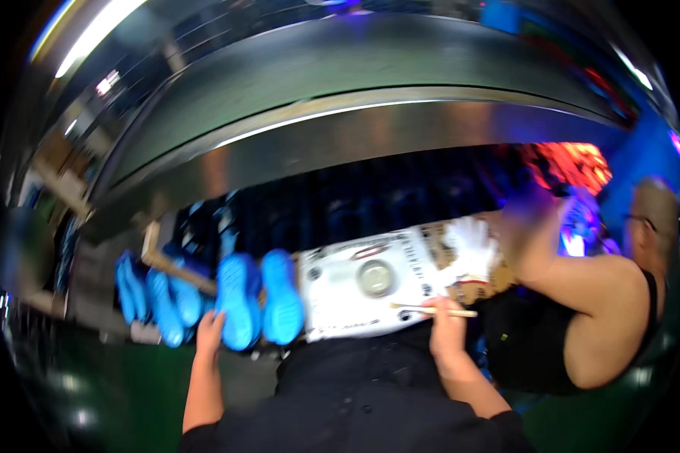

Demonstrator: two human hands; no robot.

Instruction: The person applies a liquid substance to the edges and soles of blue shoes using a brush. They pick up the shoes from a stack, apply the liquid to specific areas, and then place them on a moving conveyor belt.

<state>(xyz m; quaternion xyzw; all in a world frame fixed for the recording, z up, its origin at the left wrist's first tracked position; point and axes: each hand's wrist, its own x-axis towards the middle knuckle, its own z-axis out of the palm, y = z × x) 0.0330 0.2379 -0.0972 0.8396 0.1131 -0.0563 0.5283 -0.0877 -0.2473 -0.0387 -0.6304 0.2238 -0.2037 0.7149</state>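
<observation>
1. Blue shoe soles (pixel 238 302): two, upright side by side, between the hands; further overlapping blue soles (pixel 164 308) at far left, exact count unclear.
2. Thin brush (pixel 415 308): one, gripped in the right hand (pixel 447 323), tip pointing left over the white sheet.
3. Left hand (pixel 210 332): one, fingers close together at the near left edge of the nearer-left sole; firmness of grip cannot be told.
4. Round dish (pixel 376 278): one, on the printed white sheet (pixel 332 302), left of and beyond the right hand.
5. White glove (pixel 470 245): one discernible, on brown cardboard (pixel 499 281).
6. Edges: green conveyor belt (pixel 370 60) behind a metal side; co-worker (pixel 601 302) close at right.
7. Open room: bare sheet between soles and dish.
</observation>
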